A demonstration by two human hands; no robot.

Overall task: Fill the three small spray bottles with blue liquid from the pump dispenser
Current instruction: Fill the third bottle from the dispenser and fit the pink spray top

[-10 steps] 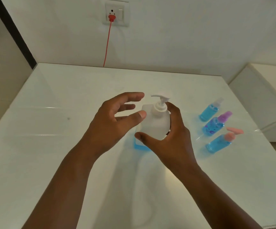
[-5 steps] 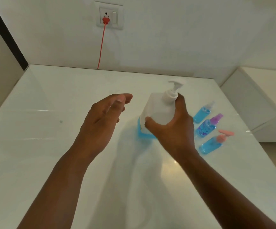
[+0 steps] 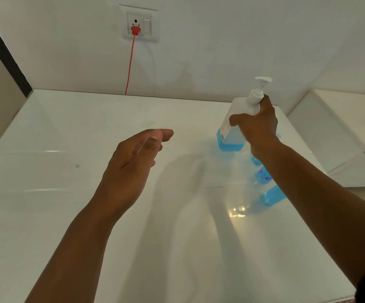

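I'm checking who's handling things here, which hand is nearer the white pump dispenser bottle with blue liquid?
Right. The right hand grips the white pump dispenser bottle around its upper body, below the pump. The left hand hovers open, apart to its left.

Looks like a room in a home, maybe bathroom or wash area. Shiny white counter (image 3: pixel 68 149) vs plain white wall (image 3: pixel 221 40), w/ wall socket (image 3: pixel 139 24), red plug (image 3: pixel 135 29) + red cord (image 3: pixel 130 64) hanging down.
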